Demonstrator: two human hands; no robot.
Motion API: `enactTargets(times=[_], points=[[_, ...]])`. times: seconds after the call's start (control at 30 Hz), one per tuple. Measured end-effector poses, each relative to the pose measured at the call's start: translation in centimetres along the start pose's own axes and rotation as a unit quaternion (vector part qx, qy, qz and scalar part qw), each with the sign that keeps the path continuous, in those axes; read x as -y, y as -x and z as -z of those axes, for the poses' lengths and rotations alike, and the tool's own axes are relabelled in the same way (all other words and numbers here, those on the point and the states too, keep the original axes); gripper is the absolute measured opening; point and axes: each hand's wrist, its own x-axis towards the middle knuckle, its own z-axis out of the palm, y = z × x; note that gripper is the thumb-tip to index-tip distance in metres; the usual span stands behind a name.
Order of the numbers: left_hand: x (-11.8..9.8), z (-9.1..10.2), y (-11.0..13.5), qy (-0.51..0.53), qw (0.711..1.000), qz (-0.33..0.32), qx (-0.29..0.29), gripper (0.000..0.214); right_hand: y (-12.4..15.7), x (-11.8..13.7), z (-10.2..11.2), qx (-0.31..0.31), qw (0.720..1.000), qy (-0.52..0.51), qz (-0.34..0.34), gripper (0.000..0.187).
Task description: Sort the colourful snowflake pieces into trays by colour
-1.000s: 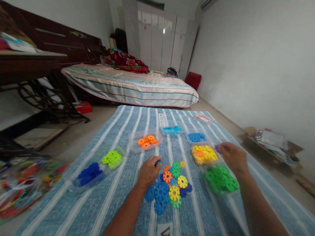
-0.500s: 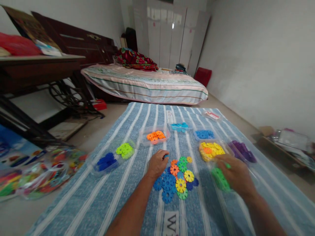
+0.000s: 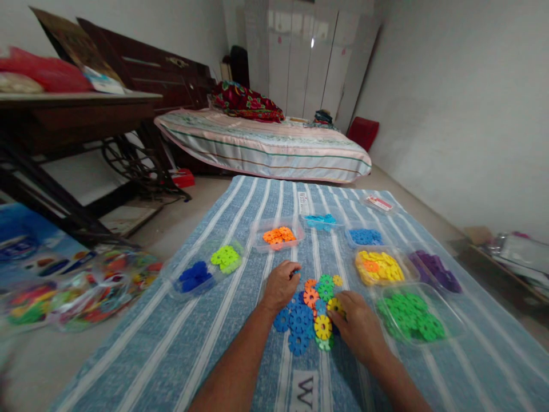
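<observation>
A pile of mixed plastic gear-shaped discs (image 3: 309, 319) lies on a blue striped cloth (image 3: 206, 343). My left hand (image 3: 281, 284) rests at the pile's upper left edge, fingers curled on a small blue piece. My right hand (image 3: 359, 326) lies on the pile's right side, fingers bent over a yellow disc (image 3: 335, 305). Clear trays ring the pile: dark blue discs (image 3: 195, 276), lime discs (image 3: 226, 257), orange discs (image 3: 278, 235), cyan discs (image 3: 320, 220), blue discs (image 3: 365, 236), yellow discs (image 3: 380, 266), purple discs (image 3: 435, 270) and green discs (image 3: 412, 315).
A bag of mixed coloured pieces (image 3: 81, 283) lies on the floor at left. A dark table with an iron treadle base (image 3: 86, 131) stands behind it. A mattress (image 3: 266, 146) lies beyond the cloth, and a cardboard box (image 3: 506, 252) sits by the right wall.
My right hand has moved left from the purple and green trays onto the mixed pile. The left hand has stayed at the pile's edge. The view has shifted left.
</observation>
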Motion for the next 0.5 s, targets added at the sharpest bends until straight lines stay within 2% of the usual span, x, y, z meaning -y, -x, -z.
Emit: enactTargets(times=[0.17, 0.4, 0.5], points=[[0.2, -0.2, 0.1, 0.003, 1.000, -0.005, -0.008, 0.020, 0.4, -0.3, 0.1, -0.005, 1.000, 0.010, 0.007, 0.030], [0.3, -0.4, 0.1, 0.003, 1.000, -0.007, -0.010, 0.020, 0.5, -1.6, -1.0, -0.076, 0.994, 0.023, 0.073, 0.029], [0.3, -0.3, 0.1, 0.004, 1.000, -0.008, -0.009, 0.019, 0.5, -1.8, -1.5, -0.101, 0.992, 0.001, 0.078, 0.027]])
